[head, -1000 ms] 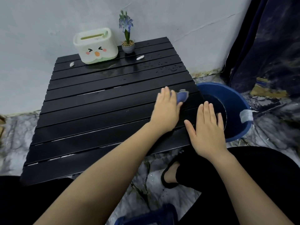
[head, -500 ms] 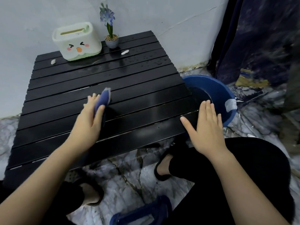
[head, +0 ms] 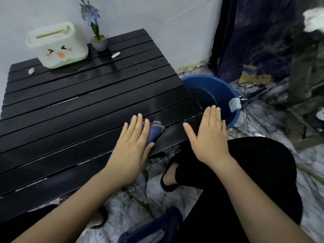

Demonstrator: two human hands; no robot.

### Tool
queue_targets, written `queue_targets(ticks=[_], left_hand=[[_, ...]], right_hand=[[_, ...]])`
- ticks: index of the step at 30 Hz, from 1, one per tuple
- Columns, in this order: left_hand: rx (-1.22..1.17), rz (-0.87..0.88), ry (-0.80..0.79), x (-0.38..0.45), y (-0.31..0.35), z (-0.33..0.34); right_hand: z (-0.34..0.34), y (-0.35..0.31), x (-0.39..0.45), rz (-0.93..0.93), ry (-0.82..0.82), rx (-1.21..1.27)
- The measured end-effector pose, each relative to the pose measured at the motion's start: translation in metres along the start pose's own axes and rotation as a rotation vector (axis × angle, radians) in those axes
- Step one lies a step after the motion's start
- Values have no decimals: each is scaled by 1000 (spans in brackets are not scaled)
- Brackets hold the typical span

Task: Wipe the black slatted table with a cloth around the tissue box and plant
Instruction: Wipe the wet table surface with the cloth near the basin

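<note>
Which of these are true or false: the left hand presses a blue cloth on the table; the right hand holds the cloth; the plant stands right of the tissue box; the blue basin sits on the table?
1. The left hand presses a blue cloth on the black slatted table. True.
2. The right hand holds the cloth. False: it lies flat and open on the table's near right corner, empty.
3. The plant stands right of the tissue box. True.
4. The blue basin sits on the table. False: it is on the floor beside the table's right edge.
</note>
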State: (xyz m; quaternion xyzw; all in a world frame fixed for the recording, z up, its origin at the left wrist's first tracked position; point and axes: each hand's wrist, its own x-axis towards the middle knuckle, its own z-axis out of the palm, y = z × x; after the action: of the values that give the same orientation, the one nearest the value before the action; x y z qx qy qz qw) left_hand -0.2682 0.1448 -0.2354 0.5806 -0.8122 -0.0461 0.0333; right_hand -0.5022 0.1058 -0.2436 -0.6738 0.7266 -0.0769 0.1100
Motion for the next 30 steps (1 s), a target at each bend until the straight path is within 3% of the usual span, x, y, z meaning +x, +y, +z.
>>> queue_targets(ticks=[15, 19, 23, 25, 27, 30], left_hand=[[-104, 355, -34, 198, 56, 11], [-345, 306, -36, 225, 65, 10], [-885, 80, -52, 216, 53, -13], [-1017, 26, -16, 198, 32, -28], [-970, 53, -4, 166, 9, -41], [-663, 100, -7, 99, -28, -47]], right_hand=[[8, 2, 3, -9, 39, 36], [6, 4, 3, -32, 19, 63], [-2, 10, -1, -63, -26, 109], [-5, 15, -2, -87, -35, 98], [-7, 20, -5, -105, -51, 90], [-11, 24, -9, -120, -73, 108]])
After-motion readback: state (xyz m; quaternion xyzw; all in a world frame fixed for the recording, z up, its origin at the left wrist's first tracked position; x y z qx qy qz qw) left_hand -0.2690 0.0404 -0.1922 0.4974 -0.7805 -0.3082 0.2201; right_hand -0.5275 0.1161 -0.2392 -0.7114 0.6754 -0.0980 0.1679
